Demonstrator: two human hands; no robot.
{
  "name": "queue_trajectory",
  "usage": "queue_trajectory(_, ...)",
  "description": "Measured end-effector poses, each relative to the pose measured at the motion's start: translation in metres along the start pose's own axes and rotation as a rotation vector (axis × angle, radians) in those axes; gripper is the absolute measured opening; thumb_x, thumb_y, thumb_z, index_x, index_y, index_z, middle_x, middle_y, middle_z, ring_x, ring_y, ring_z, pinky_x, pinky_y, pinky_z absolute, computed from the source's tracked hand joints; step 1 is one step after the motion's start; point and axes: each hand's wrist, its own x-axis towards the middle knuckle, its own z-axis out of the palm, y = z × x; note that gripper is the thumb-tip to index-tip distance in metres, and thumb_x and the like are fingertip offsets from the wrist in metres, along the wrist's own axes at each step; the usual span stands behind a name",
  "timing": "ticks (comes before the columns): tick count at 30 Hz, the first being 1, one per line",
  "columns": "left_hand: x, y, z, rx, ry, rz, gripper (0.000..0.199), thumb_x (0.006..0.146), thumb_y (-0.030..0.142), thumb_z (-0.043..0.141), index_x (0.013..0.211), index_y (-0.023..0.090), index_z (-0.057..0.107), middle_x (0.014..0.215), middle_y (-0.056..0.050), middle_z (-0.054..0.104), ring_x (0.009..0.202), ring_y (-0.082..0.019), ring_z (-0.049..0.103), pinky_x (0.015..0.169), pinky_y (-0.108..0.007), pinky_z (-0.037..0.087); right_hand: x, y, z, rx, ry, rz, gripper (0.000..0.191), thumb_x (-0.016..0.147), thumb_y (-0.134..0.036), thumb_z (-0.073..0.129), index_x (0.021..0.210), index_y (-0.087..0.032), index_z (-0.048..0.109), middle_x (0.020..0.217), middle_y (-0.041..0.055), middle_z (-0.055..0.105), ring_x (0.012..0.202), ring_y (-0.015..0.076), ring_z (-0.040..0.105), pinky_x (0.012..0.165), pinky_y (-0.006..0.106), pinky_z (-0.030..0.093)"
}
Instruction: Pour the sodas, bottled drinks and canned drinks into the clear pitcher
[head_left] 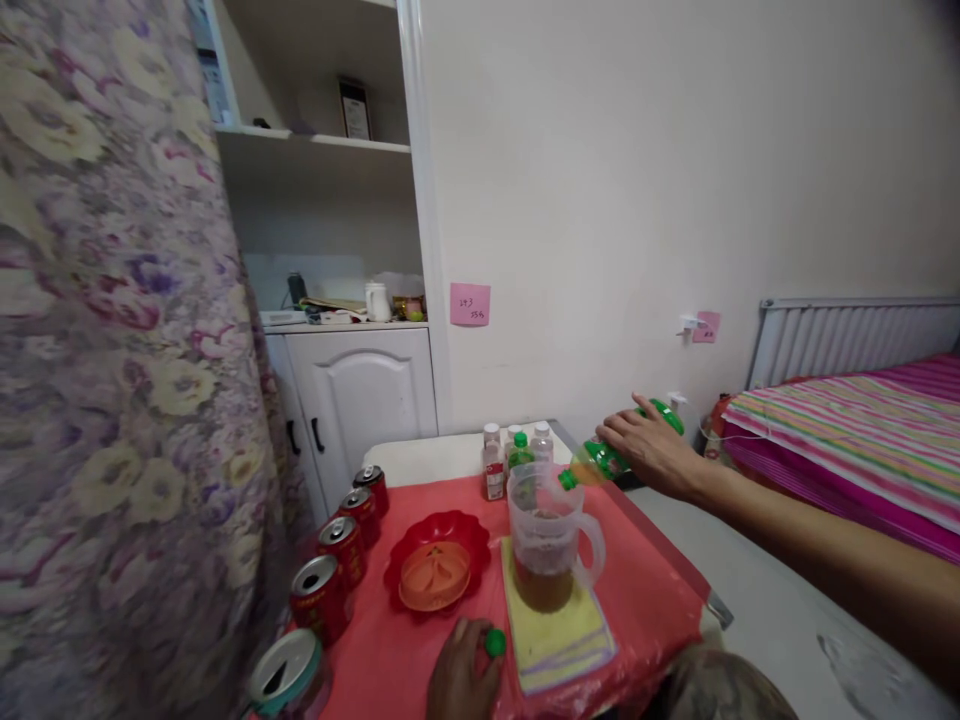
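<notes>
My right hand (640, 440) grips a green-labelled plastic bottle (604, 458), tilted with its mouth over the rim of a clear plastic pitcher (541, 535). Brown liquid fills the lower part of the pitcher, which stands on a folded yellow cloth (559, 645) with its handle to the right. Between the thumb and fingers of my left hand (461, 672) is a green bottle cap (495, 642), low over the red table cover. A red scalloped dish (474, 548) with an orange lid-like piece (435, 578) inside lies just beyond that hand.
Several drink cans (341, 550) line the table's left edge beside a floral curtain (120, 400). Behind the pitcher stand several small bottles (493, 465), one green. The red-covered table (637, 570) has its right edge under my right forearm; a bed (862, 420) is farther right.
</notes>
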Motion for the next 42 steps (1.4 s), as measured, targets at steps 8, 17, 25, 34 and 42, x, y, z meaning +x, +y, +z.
queue_trajectory(8, -0.002, 0.013, -0.006, -0.153, 0.053, -0.058, 0.019, 0.076, 0.023, 0.056, 0.090, 0.019, 0.067, 0.085, -0.006, 0.071, 0.077, -0.023, 0.066, 0.074, -0.033, 0.053, -0.041, -0.001, -0.004, 0.351, 0.055, 0.294, 0.053, 0.081, -0.035, 0.067, 0.128, -0.013, 0.055, 0.116, 0.0151, 0.072, 0.102, 0.0320, 0.069, 0.088, 0.044, 0.053)
queue_trajectory(17, -0.024, 0.059, -0.021, -0.393, 0.134, -0.179, 0.022, 0.066, 0.027, 0.064, 0.087, 0.019, 0.065, 0.073, -0.002, 0.068, 0.068, -0.021, 0.064, 0.067, -0.031, 0.051, -0.111, -0.134, 0.035, 1.734, -0.214, 0.263, 0.086, 0.057, -0.044, 0.086, 0.136, -0.021, 0.058, 0.127, 0.0083, 0.069, 0.115, 0.0329, 0.062, 0.104, 0.041, 0.046)
queue_trajectory(25, -0.041, 0.061, -0.048, -0.589, 0.087, -0.208, 0.037, 0.067, 0.031, 0.074, 0.100, 0.019, 0.066, 0.074, -0.001, 0.067, 0.071, -0.018, 0.062, 0.066, -0.028, 0.048, -0.108, -0.201, 0.081, 1.793, -0.310, 0.288, 0.070, 0.052, -0.031, 0.085, 0.118, -0.017, 0.065, 0.113, 0.0062, 0.074, 0.105, 0.0301, 0.065, 0.092, 0.037, 0.049)
queue_trajectory(34, -0.047, 0.081, -0.072, -0.559, -0.121, -0.138, 0.043, 0.077, 0.038, 0.072, 0.116, 0.021, 0.070, 0.109, -0.011, 0.076, 0.103, -0.028, 0.069, 0.093, -0.039, 0.053, -0.101, -0.206, 0.053, 1.829, -0.348, 0.261, 0.046, 0.064, -0.038, 0.074, 0.108, -0.024, 0.074, 0.106, 0.0064, 0.076, 0.099, 0.0319, 0.067, 0.092, 0.042, 0.049)
queue_trajectory(42, -0.050, 0.091, -0.093, -0.216, -0.177, -0.103, 0.046, 0.084, 0.042, 0.067, 0.127, 0.028, 0.068, 0.126, -0.009, 0.072, 0.117, -0.030, 0.063, 0.105, -0.043, 0.047, -0.099, -0.210, 0.042, 1.962, -0.362, 0.226, 0.047, 0.071, -0.045, 0.076, 0.112, -0.023, 0.073, 0.104, 0.0076, 0.076, 0.101, 0.0323, 0.068, 0.094, 0.043, 0.049)
